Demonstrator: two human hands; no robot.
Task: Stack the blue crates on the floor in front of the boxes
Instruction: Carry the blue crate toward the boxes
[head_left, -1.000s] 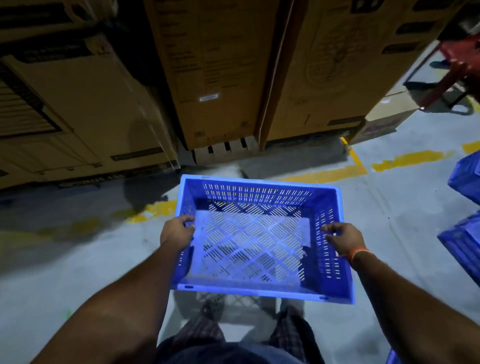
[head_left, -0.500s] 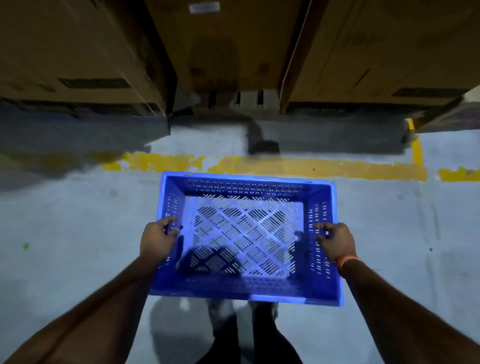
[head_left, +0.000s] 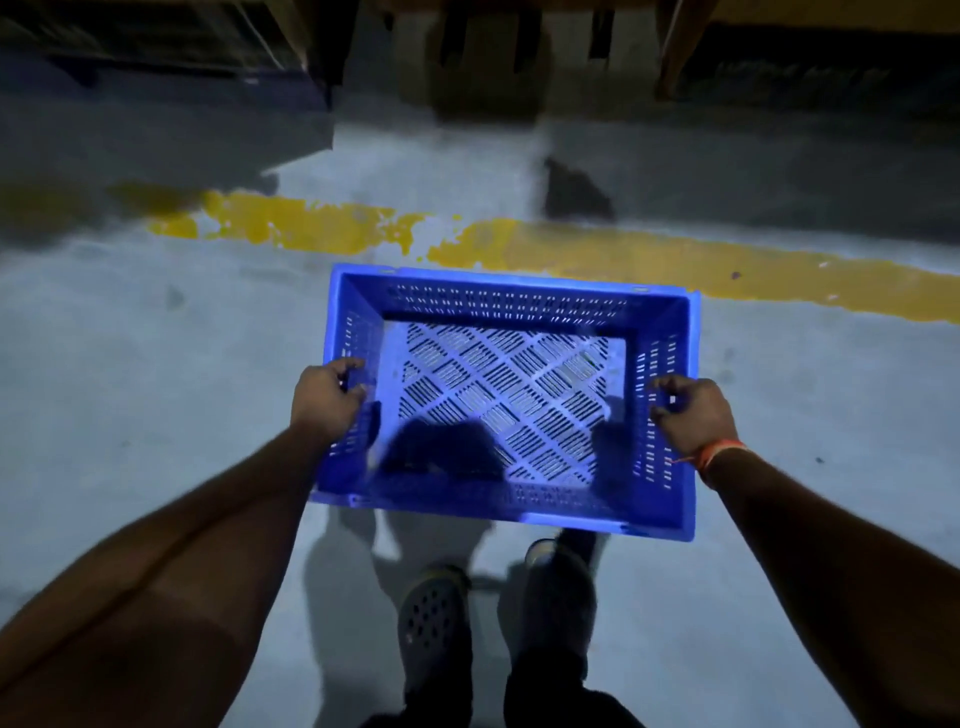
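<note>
An empty blue slotted crate (head_left: 509, 317) hangs level in front of me, low over the grey floor, just short of a yellow floor line (head_left: 597, 254). My left hand (head_left: 324, 400) grips the crate's left wall, fingers curled through the handle slot. My right hand (head_left: 693, 413), an orange band at the wrist, grips the right wall the same way. The bottoms of the cardboard boxes (head_left: 831, 13) show dimly along the top edge, beyond the line.
My two feet (head_left: 434, 616) stand on the concrete just behind the crate. A pallet base (head_left: 488, 57) sits under the boxes at the top centre. A dark mark (head_left: 574, 192) lies on the floor past the yellow line.
My view has tipped further down and the boxes have slid almost out of the top. The crate has come lower and closer to the yellow line, both hands keeping their hold.
</note>
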